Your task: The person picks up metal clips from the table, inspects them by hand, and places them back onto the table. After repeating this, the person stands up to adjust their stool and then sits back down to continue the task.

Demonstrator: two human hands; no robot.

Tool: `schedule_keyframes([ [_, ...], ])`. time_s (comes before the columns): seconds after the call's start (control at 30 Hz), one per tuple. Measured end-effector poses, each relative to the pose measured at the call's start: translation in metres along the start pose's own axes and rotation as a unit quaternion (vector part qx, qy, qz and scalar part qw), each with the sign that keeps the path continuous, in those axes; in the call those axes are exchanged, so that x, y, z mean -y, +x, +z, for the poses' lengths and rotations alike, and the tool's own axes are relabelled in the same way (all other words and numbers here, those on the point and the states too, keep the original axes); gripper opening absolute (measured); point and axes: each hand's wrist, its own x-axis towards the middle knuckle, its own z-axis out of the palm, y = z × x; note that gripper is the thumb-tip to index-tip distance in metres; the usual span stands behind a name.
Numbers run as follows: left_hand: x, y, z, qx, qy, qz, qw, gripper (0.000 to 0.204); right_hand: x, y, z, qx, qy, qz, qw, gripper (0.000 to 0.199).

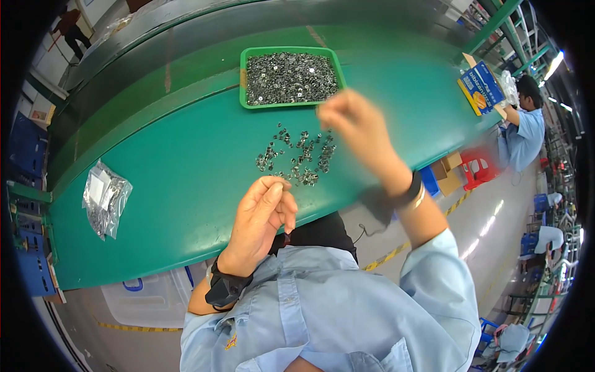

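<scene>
My left hand (263,208) is raised over the near edge of the green table (186,149), thumb pressed against the curled fingers; whatever they pinch is too small to make out. Farther right, my right hand (353,121) hovers by the near right corner of a green tray (243,87). Its fingers look drawn together, but motion smears them. Small metal parts (291,74) fill the tray. Between the tray and my left hand, more loose metal parts (305,149) lie scattered in small clusters on the table.
A clear plastic bag of parts (105,197) lies on the table's left. At the far right stands a blue and yellow box (481,88), with a person in light blue (527,127) beside it. Below the table are a red stool (478,167) and a clear bin (145,297).
</scene>
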Motion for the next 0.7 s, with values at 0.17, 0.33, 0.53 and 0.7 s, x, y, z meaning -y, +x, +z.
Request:
schedule_keyframes([
  [0.17, 0.002, 0.002, -0.005, 0.019, -0.027, 0.001, 0.999, 0.017, -0.021, 0.062, -0.014, 0.034, -0.097, -0.029, 0.994, 0.009],
  [0.33, 0.001, 0.0, -0.009, 0.033, -0.043, -0.014, 0.998, 0.016, -0.036, 0.034, -0.028, 0.073, -0.223, -0.025, 0.972, 0.012],
  [0.53, 0.003, 0.001, -0.009, 0.05, -0.023, -0.018, 0.998, 0.016, -0.046, 0.002, -0.036, 0.108, -0.26, 0.085, 0.956, 0.013],
  [0.7, 0.003, 0.002, -0.006, 0.057, -0.015, -0.015, 0.998, 0.016, -0.045, 0.004, -0.035, 0.163, -0.317, 0.034, 0.934, 0.014],
])
